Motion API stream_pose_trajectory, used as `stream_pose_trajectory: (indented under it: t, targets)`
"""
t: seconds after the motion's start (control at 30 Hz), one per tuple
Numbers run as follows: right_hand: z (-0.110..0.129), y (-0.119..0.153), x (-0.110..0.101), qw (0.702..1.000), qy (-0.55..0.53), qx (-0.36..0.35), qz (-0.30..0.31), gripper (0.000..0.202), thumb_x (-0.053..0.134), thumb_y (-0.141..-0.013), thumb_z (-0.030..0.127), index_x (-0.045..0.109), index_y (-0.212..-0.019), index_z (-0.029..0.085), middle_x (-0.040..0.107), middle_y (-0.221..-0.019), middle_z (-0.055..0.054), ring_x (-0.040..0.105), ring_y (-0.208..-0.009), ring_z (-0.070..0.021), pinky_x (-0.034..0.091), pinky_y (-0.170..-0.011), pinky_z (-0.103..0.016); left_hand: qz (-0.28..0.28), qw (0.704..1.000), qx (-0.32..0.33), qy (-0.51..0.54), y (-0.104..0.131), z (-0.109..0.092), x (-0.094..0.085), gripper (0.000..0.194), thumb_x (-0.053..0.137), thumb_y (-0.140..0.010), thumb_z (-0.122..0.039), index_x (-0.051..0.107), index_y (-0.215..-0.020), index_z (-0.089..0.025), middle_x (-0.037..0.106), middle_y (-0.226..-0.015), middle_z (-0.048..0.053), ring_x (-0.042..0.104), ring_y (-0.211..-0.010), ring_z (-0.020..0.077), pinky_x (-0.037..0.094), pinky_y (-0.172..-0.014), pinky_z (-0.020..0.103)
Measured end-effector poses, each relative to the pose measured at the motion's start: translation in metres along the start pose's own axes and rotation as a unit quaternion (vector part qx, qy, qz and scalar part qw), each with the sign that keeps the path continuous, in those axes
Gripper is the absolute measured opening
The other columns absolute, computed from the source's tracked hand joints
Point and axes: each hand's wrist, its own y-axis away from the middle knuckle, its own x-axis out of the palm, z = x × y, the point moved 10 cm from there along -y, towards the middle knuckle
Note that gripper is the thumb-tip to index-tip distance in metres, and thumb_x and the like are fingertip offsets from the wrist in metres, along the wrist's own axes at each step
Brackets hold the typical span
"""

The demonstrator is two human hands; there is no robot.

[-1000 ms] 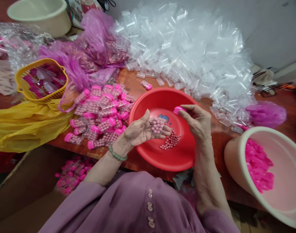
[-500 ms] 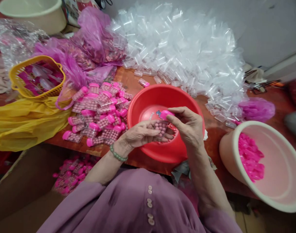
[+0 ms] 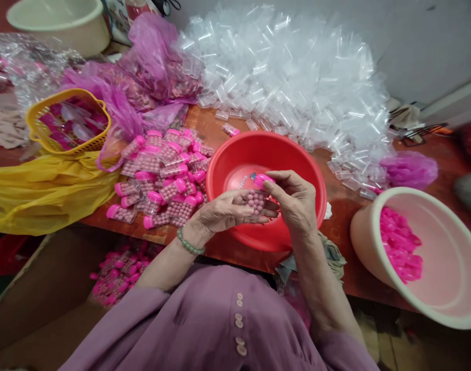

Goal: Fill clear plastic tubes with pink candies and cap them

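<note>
My left hand (image 3: 224, 210) holds a small clear plastic bottle (image 3: 256, 201) full of pink beads, with the thumb along it and the fingers underneath. A bright pink cap (image 3: 263, 180) is at the bottle's upper end, pinched by the thumb and fingers of my right hand (image 3: 297, 198). Whether the cap is fully seated I cannot tell. Both hands are over a red basin (image 3: 233, 154), where a few loose beads show beneath my fingers. To the left is a heap of capped, bead-filled bottles (image 3: 173, 190).
Empty clear bottles (image 3: 289, 77) form a big pile at the back. A pale tub (image 3: 447, 273) with pink caps (image 3: 399, 247) stands right. At left are a yellow basket (image 3: 69, 149) and a yellow bag (image 3: 46, 196). Below the table edge, a carton (image 3: 38, 288) contains more filled bottles.
The view has shifted slightly, so the surroundings sit a little to the right at left. Both hands keep their hold on the bottle and cap, which are tilted slightly differently.
</note>
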Motion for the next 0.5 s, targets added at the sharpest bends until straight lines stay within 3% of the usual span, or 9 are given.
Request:
stream_pose_trajectory:
  t: [0.13,0.3,0.5]
  targets:
    - [-0.004,0.003,0.003,1.0,-0.003,0.016,0.006,0.016,0.08,-0.078,0.029,0.075,-0.091,0.022,0.073,-0.084,0.001,0.067,-0.075,-0.0111,0.057,-0.074,-0.026,-0.013,1.0,-0.002,-0.021,0.001,0.002,-0.002,0.043,0.079,-0.073,-0.017,0.067,-0.113,-0.01,0.074,-0.109,0.017,0.07,-0.109,0.0295,0.051,-0.103,0.044]
    - [-0.008,0.004,0.005,1.0,0.018,0.011,0.02,0.016,0.079,-0.079,0.031,0.075,-0.093,0.022,0.073,-0.089,0.0,0.066,-0.08,-0.0116,0.056,-0.078,-0.027,-0.024,0.998,0.014,-0.048,-0.001,0.005,-0.007,0.032,0.077,-0.081,-0.028,0.068,-0.106,-0.01,0.073,-0.104,0.015,0.072,-0.097,0.0234,0.056,-0.093,0.036]
    - [-0.01,0.004,0.007,0.999,0.012,-0.007,0.046,0.015,0.078,-0.079,0.029,0.075,-0.091,0.022,0.072,-0.085,0.0,0.066,-0.074,-0.0117,0.056,-0.069,-0.025,-0.03,0.99,0.081,-0.108,-0.002,-0.001,-0.009,0.024,0.071,-0.088,-0.034,0.067,-0.096,-0.012,0.066,-0.09,0.007,0.066,-0.085,0.0136,0.055,-0.084,0.027]
